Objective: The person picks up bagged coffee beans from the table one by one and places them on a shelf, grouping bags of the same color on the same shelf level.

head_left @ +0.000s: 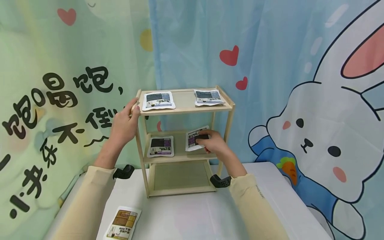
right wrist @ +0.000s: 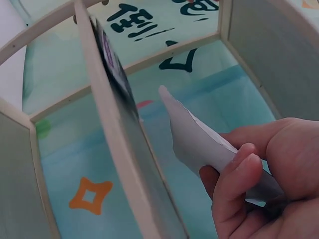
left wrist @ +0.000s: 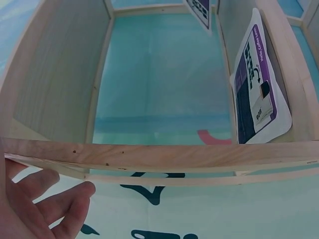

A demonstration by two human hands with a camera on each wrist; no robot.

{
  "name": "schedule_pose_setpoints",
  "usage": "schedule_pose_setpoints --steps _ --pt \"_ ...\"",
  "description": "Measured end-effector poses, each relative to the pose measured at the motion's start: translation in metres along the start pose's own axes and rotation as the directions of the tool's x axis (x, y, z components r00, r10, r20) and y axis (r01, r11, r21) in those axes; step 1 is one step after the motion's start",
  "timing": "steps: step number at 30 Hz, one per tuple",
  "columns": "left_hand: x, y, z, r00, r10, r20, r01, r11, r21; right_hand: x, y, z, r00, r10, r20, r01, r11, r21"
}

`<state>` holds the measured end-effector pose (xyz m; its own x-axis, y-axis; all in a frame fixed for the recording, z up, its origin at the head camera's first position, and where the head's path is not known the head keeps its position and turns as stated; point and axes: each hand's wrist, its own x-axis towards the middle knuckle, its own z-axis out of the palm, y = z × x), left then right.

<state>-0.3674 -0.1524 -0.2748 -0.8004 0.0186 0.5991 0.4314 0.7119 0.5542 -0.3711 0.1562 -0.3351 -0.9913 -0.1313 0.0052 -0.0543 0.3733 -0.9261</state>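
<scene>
At the centre of the head view stands the rack [head_left: 183,140], a small wooden shelf unit with three levels, on the white table [head_left: 270,206] in front of cartoon curtains. Its top shelf, in the upper middle of the frame, carries two pouches, one left [head_left: 158,100] and one right [head_left: 208,97]. The middle shelf holds a purple pouch [head_left: 161,146] on its left half.

Left of the rack, the left hand [head_left: 124,125] grips the top left corner post, the thumb over the edge and the fingers behind it. In the left wrist view these fingers [left wrist: 60,204] show at the lower left, under the wooden rail, and they look rather loose.

Just right of centre, the right hand [head_left: 211,141] pinches a pouch [head_left: 195,138] by its near edge and holds it tilted over the right half of the middle shelf. The right wrist view shows the thumb and fingers [right wrist: 239,184] closed on the white edge of it [right wrist: 197,137].

I judge that the pouch is being laid down. To do it well, the left hand should keep the light rack steady, and the pouch should go flat, beside the purple pouch and not over it, with its front edge inside the rail. A brown pouch [head_left: 123,222] lies on the table at the lower left.
</scene>
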Motion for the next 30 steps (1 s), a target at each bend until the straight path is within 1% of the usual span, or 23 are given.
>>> schedule_pose_setpoints --steps 7,16,20,24,30 --pt "0.001 0.001 0.001 1.000 0.006 -0.003 -0.006 1.000 -0.010 0.007 0.010 0.001 1.000 0.024 0.009 -0.024 1.000 -0.004" --pt "0.001 0.002 -0.001 1.000 0.013 -0.011 -0.013 1.000 -0.014 0.009 0.014 0.001 0.998 0.052 0.023 -0.053 0.999 0.014" --pt "0.002 0.003 -0.001 1.000 0.013 -0.008 -0.013 1.000 -0.020 0.009 0.016 0.001 0.998 0.049 0.025 -0.050 0.999 0.017" --pt "0.001 0.002 -0.001 1.000 0.005 -0.001 -0.005 1.000 -0.021 0.007 0.018 0.002 0.998 0.054 0.011 -0.054 0.998 0.021" --pt "0.001 -0.001 0.000 1.000 0.004 -0.001 -0.004 1.000 -0.015 -0.001 0.020 0.011 0.998 0.052 -0.041 -0.053 0.998 -0.022"
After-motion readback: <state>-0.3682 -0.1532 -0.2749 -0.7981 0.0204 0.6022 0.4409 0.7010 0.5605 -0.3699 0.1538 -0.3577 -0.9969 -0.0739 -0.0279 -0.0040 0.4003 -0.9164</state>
